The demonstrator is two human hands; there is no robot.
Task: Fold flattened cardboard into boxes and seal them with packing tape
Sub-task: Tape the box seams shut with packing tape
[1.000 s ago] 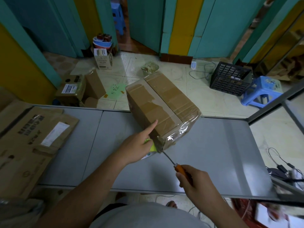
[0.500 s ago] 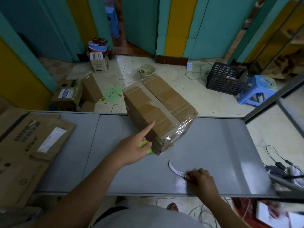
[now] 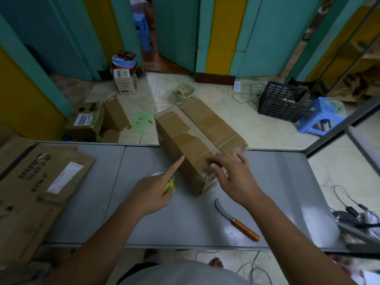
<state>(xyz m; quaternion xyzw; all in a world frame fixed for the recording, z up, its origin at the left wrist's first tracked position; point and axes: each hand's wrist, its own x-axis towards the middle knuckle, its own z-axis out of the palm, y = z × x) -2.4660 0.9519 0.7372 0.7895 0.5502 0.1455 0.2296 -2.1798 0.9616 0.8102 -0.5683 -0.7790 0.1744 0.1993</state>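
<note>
On table (image 3: 277,202), box (image 3: 195,136) lies diagonal, near-right to far-left; right hand (image 3: 236,179) touching.

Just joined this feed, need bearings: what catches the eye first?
A taped box sits centre of the table, the right hand spread on its near end. The left hand points at it while gripping a yellow-green thing. A knife lies loose near the front edge.

walls (image 3: 277,38) teal and yellow | floor (image 3: 236,116) pale tiles (cables (image 3: 249,93) trailing) | table (image 3: 277,192) grey | stool (image 3: 322,114) blue
</note>
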